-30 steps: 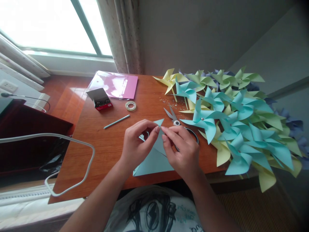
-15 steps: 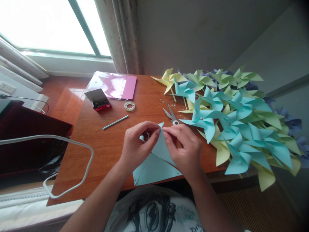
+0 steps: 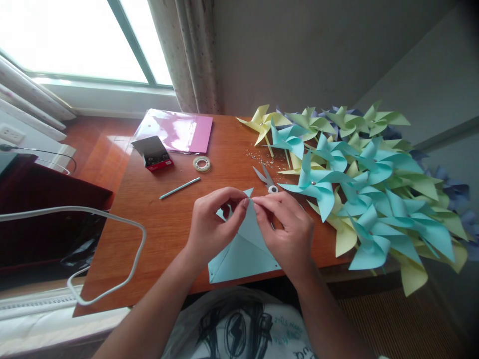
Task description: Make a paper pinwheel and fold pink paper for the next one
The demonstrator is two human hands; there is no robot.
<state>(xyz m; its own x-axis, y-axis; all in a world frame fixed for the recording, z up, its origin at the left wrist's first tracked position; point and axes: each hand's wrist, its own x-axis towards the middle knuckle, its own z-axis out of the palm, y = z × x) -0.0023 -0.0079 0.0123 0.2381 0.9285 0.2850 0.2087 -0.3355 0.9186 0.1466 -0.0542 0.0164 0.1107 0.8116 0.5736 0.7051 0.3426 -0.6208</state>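
A light blue cut paper square [image 3: 243, 254] lies at the near edge of the wooden table [image 3: 164, 229]. My left hand [image 3: 213, 227] and my right hand [image 3: 288, 232] meet over it, each pinching a raised flap near the paper's middle with thumb and forefinger. One blue tip pokes up behind my fingers. Grey scissors [image 3: 265, 178] rest just beyond my right hand.
A big heap of blue, yellow and green paper pinwheels [image 3: 359, 184] fills the table's right side. Further back lie a pink folder [image 3: 175, 130], an open box of pins [image 3: 153, 153], a tape roll [image 3: 201, 163], a thin blue stick [image 3: 179, 188]. A white cable [image 3: 112, 219] loops at left.
The blue paper has shifted and turned slightly under my hands, its near corner swinging right. Both hands stay pinched together over its centre, moved only a little.
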